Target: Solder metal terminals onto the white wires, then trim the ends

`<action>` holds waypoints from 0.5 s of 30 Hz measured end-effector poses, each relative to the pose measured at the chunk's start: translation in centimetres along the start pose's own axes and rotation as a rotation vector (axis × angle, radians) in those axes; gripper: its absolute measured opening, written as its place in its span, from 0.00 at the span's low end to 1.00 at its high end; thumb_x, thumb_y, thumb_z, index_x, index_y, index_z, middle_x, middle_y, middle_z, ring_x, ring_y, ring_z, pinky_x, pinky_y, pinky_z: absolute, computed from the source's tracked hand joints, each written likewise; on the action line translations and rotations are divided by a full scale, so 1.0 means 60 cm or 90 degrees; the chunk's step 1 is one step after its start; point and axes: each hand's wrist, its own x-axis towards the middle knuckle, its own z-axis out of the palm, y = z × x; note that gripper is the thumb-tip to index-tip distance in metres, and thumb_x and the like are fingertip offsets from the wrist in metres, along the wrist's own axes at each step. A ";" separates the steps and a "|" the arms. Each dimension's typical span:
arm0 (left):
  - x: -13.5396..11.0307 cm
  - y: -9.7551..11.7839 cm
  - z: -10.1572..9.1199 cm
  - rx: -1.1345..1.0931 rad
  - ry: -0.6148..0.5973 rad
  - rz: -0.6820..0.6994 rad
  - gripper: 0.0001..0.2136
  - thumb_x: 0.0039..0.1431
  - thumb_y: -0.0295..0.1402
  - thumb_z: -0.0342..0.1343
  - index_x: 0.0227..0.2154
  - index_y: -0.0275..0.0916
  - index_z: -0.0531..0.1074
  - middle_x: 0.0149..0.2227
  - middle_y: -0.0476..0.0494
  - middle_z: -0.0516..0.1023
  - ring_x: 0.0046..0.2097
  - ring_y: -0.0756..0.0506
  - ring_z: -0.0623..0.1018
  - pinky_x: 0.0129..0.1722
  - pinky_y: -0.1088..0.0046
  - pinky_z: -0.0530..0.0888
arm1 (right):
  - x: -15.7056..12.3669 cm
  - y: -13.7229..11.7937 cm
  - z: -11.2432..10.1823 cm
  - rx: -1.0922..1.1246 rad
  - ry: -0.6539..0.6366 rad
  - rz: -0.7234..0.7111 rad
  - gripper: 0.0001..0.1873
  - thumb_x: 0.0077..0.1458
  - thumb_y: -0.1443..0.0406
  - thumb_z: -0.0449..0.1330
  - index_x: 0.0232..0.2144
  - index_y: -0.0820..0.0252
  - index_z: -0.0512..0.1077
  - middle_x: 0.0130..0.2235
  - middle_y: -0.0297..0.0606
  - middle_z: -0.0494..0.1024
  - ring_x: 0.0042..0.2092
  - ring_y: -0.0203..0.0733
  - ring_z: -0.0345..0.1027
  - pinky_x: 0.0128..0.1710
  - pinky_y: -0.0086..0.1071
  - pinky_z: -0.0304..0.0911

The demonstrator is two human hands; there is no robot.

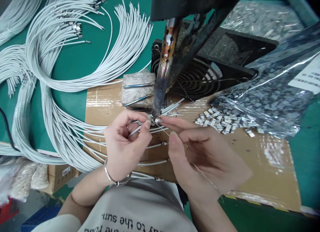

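Under the tip of a fixed soldering iron point(161, 85), my left hand point(125, 147) pinches the end of a white cable point(135, 131) between thumb and forefinger. My right hand point(197, 152) has a thin solder wire point(205, 176) running through its fingers, with the wire's front end up at the iron's tip. A right fingertip reaches a small metal piece point(158, 120) beside the tip; the fingers and iron partly hide the joint there. Several white cables with metal ends point(156, 162) lie on the cardboard point(265, 178) below my hands.
Behind the iron stands a black fan point(200, 81). A wrapped block point(138, 88) with two metal rods sits left of it. Small metal connectors point(222, 120) are heaped at right, before a plastic bag point(265, 95) of more. White cable bundles point(75, 85) cover the left.
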 end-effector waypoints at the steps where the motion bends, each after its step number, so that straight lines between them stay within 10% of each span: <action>1: 0.000 0.000 0.000 0.001 -0.001 -0.001 0.06 0.51 0.20 0.65 0.26 0.37 0.76 0.25 0.52 0.76 0.20 0.58 0.63 0.17 0.85 0.60 | 0.001 0.000 0.001 0.001 0.016 -0.001 0.10 0.59 0.74 0.65 0.33 0.54 0.72 0.47 0.39 0.87 0.50 0.49 0.84 0.48 0.40 0.79; 15: -0.004 0.000 -0.002 -0.004 -0.001 -0.032 0.06 0.53 0.22 0.66 0.26 0.37 0.76 0.28 0.49 0.79 0.22 0.56 0.66 0.17 0.84 0.61 | 0.005 0.000 0.002 0.029 0.022 0.019 0.10 0.58 0.75 0.65 0.31 0.55 0.73 0.45 0.36 0.87 0.49 0.45 0.84 0.45 0.35 0.76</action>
